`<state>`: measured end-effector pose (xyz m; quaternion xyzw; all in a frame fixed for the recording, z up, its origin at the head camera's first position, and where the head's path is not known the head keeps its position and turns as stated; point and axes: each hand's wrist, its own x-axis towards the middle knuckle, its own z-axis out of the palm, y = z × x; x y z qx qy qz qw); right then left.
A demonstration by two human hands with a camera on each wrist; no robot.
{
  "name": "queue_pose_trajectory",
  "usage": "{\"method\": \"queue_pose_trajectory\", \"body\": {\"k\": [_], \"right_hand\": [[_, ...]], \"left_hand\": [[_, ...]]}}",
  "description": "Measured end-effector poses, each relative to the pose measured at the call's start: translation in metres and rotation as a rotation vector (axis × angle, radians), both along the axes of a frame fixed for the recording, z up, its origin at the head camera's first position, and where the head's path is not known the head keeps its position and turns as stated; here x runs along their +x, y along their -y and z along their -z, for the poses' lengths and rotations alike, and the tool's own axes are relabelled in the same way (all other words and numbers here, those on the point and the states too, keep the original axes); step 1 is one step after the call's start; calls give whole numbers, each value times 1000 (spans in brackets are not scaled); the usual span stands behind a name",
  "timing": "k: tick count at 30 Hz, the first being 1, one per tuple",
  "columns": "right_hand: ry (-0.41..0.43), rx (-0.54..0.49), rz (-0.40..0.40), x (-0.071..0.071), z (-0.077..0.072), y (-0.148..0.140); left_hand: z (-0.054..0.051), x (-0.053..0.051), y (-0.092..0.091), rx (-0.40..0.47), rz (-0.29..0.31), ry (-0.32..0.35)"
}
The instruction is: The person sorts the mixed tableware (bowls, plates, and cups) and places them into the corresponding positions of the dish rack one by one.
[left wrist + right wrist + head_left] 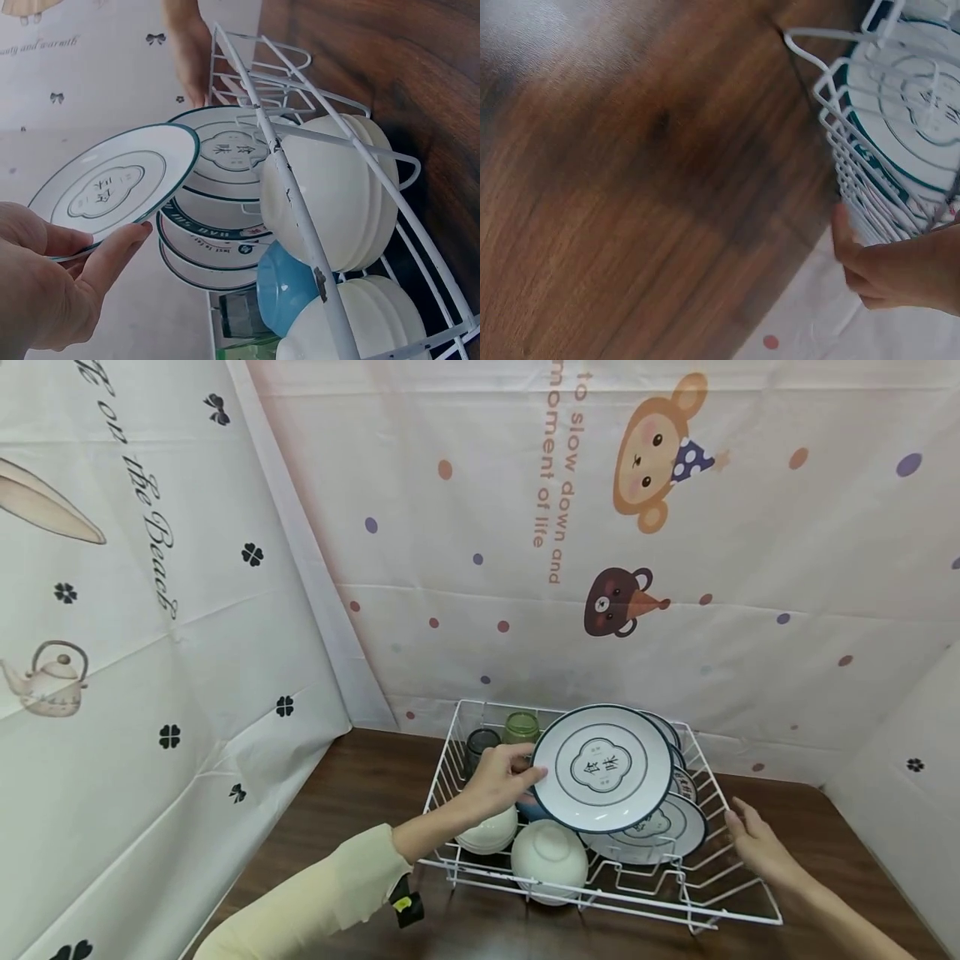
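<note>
My left hand (504,781) pinches the left rim of a white plate (600,810) with a dark rim and printed characters. That plate is tilted and raised above the white wire dish rack (637,906). In the left wrist view, its underside edge lies between thumb and fingers. A second patterned plate (686,827) leans in the rack below, with several more plates (684,783) behind. At the rack's right side my right hand (761,843) touches the wires with extended fingers; some fingertips are hidden in the right wrist view.
White bowls (550,860) stand face down at the rack's front left, near a blue bowl (285,289). A dark glass (482,743) and a green glass (521,727) are at the back left. The rack stands on a brown wooden table (315,827) against printed cloth walls.
</note>
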<state>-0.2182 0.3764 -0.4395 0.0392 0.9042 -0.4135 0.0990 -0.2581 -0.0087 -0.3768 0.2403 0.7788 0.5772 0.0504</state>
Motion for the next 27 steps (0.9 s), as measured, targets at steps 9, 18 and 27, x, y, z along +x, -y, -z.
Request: {"method": "queue_pose_trajectory", "body": {"k": [9,18,27], "right_hand": [[-73,-45,67,2,18,2],[-168,86,83,9,21,-3],[-180,57,90,9,22,-5]], "left_hand": [[-2,-5,-13,-68,21,-158],[-8,-3,-26,-91,81,-189],[-10,0,-43,-199,124,-223]]}}
